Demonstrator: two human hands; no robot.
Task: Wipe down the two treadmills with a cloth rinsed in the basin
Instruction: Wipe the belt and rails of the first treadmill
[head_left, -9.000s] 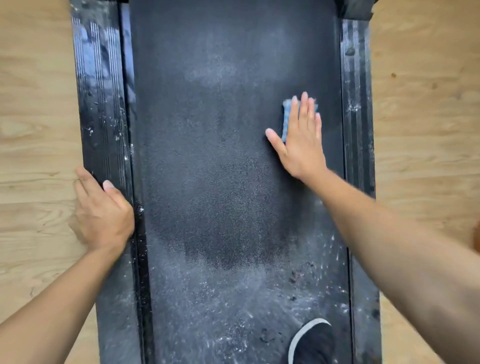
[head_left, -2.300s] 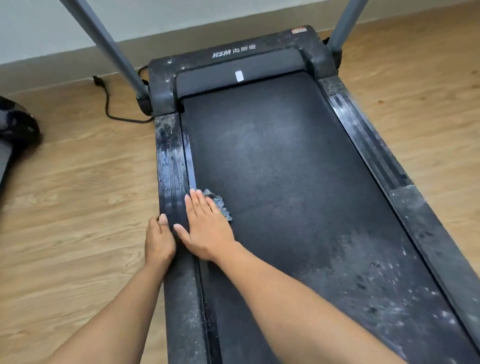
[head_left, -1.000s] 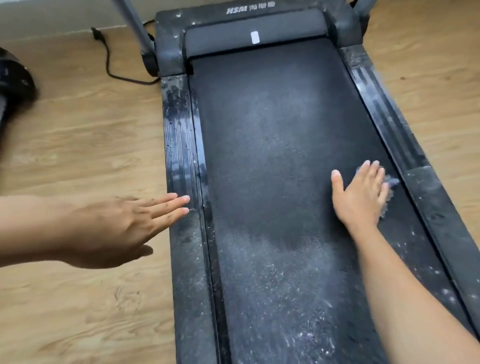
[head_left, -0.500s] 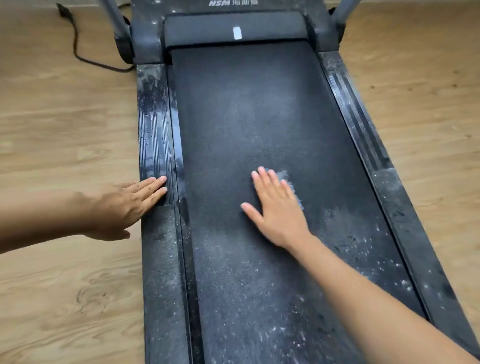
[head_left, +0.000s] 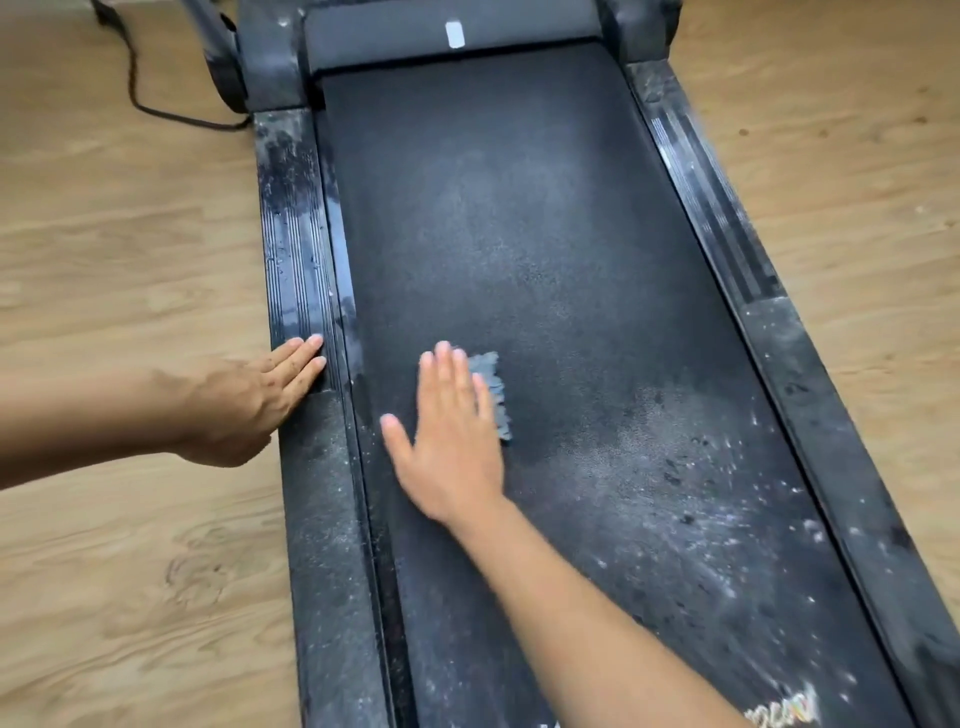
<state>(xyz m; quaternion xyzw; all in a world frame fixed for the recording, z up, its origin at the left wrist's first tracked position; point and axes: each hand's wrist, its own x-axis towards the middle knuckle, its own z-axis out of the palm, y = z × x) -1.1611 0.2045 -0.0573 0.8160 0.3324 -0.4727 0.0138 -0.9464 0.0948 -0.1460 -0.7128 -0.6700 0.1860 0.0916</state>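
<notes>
A black treadmill (head_left: 519, 208) lies lengthwise on the wooden floor, its belt dark at the far end and speckled with white dust nearer me. My right hand (head_left: 449, 436) presses flat on a small grey-blue cloth (head_left: 493, 389) on the left half of the belt; only the cloth's right edge shows past my fingers. My left hand (head_left: 254, 402) rests flat with straight fingers on the treadmill's left side rail (head_left: 296, 249). The basin and the second treadmill are out of view.
A black power cable (head_left: 140, 98) trails over the wooden floor (head_left: 130, 260) at the far left. The treadmill's grey upright post (head_left: 208, 36) rises at the top left. White dust and dark crumbs cover the near right of the belt and the right rail (head_left: 810, 395).
My right hand has slid the cloth leftward across the belt, from the right edge a second ago to near the left rail. My left hand has settled onto the left rail.
</notes>
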